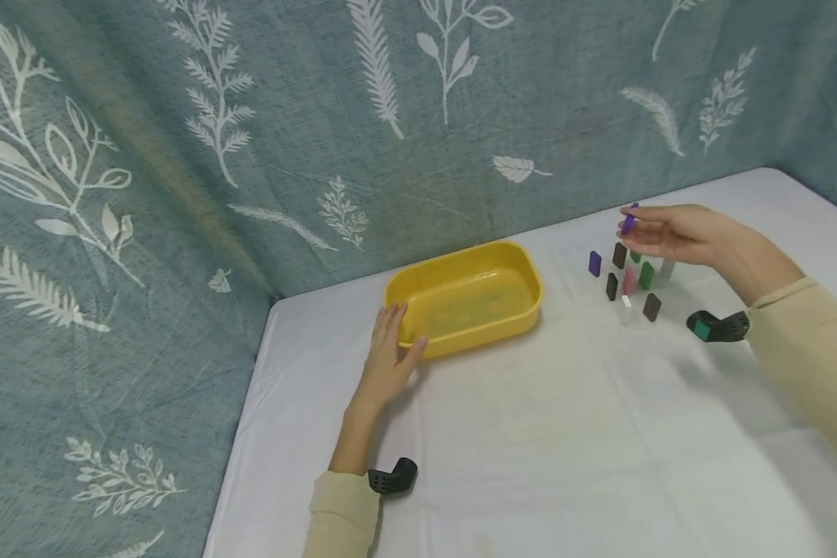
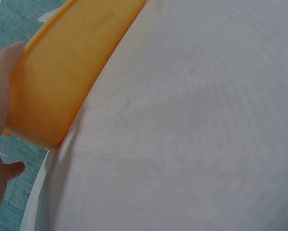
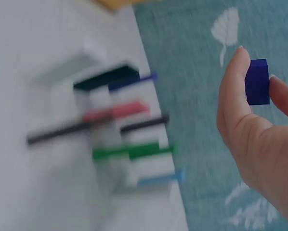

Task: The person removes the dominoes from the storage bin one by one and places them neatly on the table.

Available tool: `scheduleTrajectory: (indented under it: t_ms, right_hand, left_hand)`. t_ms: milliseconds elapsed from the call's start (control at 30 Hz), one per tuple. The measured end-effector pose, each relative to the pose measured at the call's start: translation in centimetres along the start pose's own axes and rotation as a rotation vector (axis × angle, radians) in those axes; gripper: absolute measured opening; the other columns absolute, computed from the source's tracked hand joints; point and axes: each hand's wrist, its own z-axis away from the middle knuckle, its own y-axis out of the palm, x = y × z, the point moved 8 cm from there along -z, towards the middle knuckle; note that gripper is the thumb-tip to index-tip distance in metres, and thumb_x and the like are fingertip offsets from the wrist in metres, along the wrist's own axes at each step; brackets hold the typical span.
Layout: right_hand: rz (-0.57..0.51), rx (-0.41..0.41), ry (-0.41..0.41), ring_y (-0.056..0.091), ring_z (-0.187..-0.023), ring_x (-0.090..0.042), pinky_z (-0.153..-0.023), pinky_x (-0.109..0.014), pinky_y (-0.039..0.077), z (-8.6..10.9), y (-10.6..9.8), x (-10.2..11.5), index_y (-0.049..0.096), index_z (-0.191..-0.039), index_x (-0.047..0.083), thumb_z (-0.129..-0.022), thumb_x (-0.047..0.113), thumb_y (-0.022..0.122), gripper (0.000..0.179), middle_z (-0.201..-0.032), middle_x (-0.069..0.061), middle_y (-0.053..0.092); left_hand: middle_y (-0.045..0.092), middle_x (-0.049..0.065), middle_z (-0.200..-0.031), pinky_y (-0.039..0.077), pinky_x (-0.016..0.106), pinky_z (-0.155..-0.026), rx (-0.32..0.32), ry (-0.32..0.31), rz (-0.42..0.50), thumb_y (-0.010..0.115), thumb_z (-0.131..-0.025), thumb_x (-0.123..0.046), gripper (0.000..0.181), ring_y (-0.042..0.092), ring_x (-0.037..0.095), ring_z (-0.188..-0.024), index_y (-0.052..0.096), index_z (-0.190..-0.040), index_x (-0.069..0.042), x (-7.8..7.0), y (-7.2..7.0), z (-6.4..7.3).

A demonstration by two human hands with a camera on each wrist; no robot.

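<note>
A small purple block point(image 1: 628, 224) is pinched between the thumb and fingers of my right hand point(image 1: 683, 232), raised above the table at the right. In the right wrist view this purple block point(image 3: 257, 82) shows as a flat, thick rectangle. Below that hand, several thin domino-like blocks stand upright in a cluster, among them a purple one point(image 1: 595, 263), a pink one point(image 1: 628, 280), a green one point(image 1: 645, 275) and a brown one point(image 1: 652, 308). My left hand point(image 1: 385, 358) rests at the near left corner of a yellow tray point(image 1: 481, 338), fingers extended over its rim.
A white cloth point(image 1: 530, 449) covers the table. Behind and to the left hangs a blue-green curtain point(image 1: 286, 139) with white leaf prints, close along the table edge. Black wrist devices point(image 1: 720, 326) are worn on both arms, by the beige sleeves point(image 1: 802, 349).
</note>
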Motion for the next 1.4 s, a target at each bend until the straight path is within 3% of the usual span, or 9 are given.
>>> scheduleTrajectory:
  t_ms: [333,433,567,800,900,1100,1400]
  right_hand:
    - [0.052,-0.058,-0.026,0.064,-0.091,-0.023,-0.093,-0.037,0.046,2.8,-5.7,-0.1,0.073,-0.093,0.008,-0.098,0.010,0.051,0.022,-0.100,-0.008,0.061]
    - [0.067,-0.037,-0.022,0.063,-0.093,-0.022,-0.095,-0.038,0.044,3.3,-6.7,-0.6,0.072,-0.095,0.009,-0.100,0.009,0.048,0.025,-0.102,-0.007,0.061]
    - [0.068,0.045,-0.022,0.064,-0.095,-0.023,-0.093,-0.040,0.046,3.9,-7.3,-1.3,0.071,-0.098,0.008,-0.101,0.006,0.043,0.029,-0.103,-0.008,0.060]
    - [0.106,0.320,-0.029,0.063,-0.101,-0.025,-0.090,-0.039,0.048,4.5,-7.1,-2.9,0.068,-0.108,0.006,-0.103,0.001,0.031,0.038,-0.107,-0.010,0.062]
    - [0.120,0.363,-0.048,0.063,-0.102,-0.026,-0.090,-0.040,0.048,4.5,-7.1,-3.5,0.067,-0.111,0.005,-0.103,-0.001,0.030,0.038,-0.107,-0.011,0.062]
    - [0.161,0.336,-0.061,0.063,-0.101,-0.026,-0.089,-0.041,0.049,4.3,-7.5,-4.4,0.067,-0.110,0.008,-0.102,-0.003,0.034,0.036,-0.107,-0.010,0.061]
    - [0.189,0.226,-0.057,0.064,-0.099,-0.027,-0.088,-0.042,0.050,3.9,-8.1,-5.2,0.067,-0.106,0.010,-0.101,-0.002,0.037,0.033,-0.108,-0.009,0.063]
  left_hand:
    - [0.016,0.017,-0.155,0.011,0.057,-0.109,0.021,-0.013,-0.012,0.046,-0.098,-0.043,0.068,0.002,0.034,-0.143,0.022,-0.151,-0.008,0.1,0.1,0.2]
    - [0.015,0.016,-0.156,0.011,0.057,-0.109,0.025,-0.015,-0.009,0.045,-0.099,-0.044,0.068,0.001,0.033,-0.143,0.021,-0.152,-0.008,0.1,0.1,0.2]
    - [0.015,0.017,-0.156,0.011,0.058,-0.109,0.023,-0.013,-0.003,0.046,-0.099,-0.043,0.068,0.001,0.033,-0.143,0.022,-0.151,-0.008,0.0,0.0,0.2]
    - [0.015,0.016,-0.156,0.012,0.060,-0.108,0.027,-0.014,-0.005,0.045,-0.099,-0.044,0.068,0.001,0.033,-0.143,0.022,-0.152,-0.009,0.1,0.1,0.2]
    - [0.014,0.016,-0.156,0.012,0.060,-0.108,0.030,-0.019,-0.007,0.045,-0.099,-0.045,0.068,0.001,0.032,-0.143,0.022,-0.152,-0.009,0.1,0.1,0.2]
    - [0.014,0.015,-0.156,0.012,0.060,-0.108,0.031,-0.028,-0.004,0.046,-0.098,-0.044,0.068,0.000,0.029,-0.144,0.022,-0.152,-0.010,0.1,0.1,0.2]
    - [0.015,0.015,-0.156,0.012,0.060,-0.108,0.024,-0.022,0.002,0.046,-0.098,-0.045,0.068,-0.001,0.028,-0.144,0.022,-0.152,-0.011,0.2,0.1,0.2]
